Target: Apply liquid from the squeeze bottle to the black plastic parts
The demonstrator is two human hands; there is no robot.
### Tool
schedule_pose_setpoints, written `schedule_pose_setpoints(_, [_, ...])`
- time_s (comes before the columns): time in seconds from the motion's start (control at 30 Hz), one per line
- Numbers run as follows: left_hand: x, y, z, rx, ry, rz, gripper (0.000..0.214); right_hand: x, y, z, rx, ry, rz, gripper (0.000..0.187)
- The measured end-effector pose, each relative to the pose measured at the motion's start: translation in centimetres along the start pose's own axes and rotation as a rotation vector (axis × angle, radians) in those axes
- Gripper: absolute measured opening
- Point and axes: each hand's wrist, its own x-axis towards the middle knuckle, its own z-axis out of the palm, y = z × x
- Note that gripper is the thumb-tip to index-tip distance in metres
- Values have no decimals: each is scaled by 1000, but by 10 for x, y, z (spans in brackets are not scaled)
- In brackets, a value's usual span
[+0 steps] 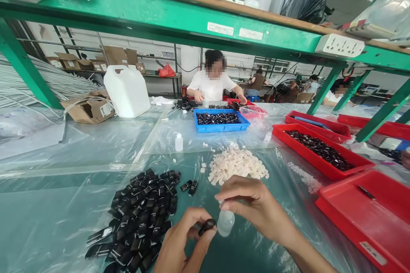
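Observation:
My left hand (pixel 187 239) is closed on a small black plastic piece (pixel 207 227), held between thumb and fingers. Close beside it, my right hand (pixel 250 207) pinches a small translucent plastic bottle (pixel 226 223) at its narrow upper end, the rounded wide end hanging down. Whether the bottle touches the black piece I cannot tell. Left of my hands lies a heap of glossy black pieces (pixel 141 213), with a few loose ones (pixel 193 187) apart from it. Beyond my right hand is a pile of small whitish pieces (pixel 235 163).
Red trays (pixel 368 222) line the right side, one holding black parts. A blue tray (pixel 221 128) of black parts stands ahead, near a seated co-worker (pixel 211 81). A small white bottle (pixel 179 142) and a white jug (pixel 126 91) stand left. A green shelf beam (pixel 179 13) crosses overhead.

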Motion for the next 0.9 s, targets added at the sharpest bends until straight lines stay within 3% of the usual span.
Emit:
schedule_pose_setpoints(0.27, [0, -4, 0, -71, -34, 15, 33, -14, -6, 9, -3, -33, -27, 29])
schedule_pose_setpoints(0.5, [-4, -4, -6, -129, -70, 34, 25, -24, -1, 29, -178, 107, -67, 12])
schedule_pose_setpoints(0.9, [-9, 0, 3, -274, -36, -37, 29, -29, 5, 43, -181, 178, -230, 16])
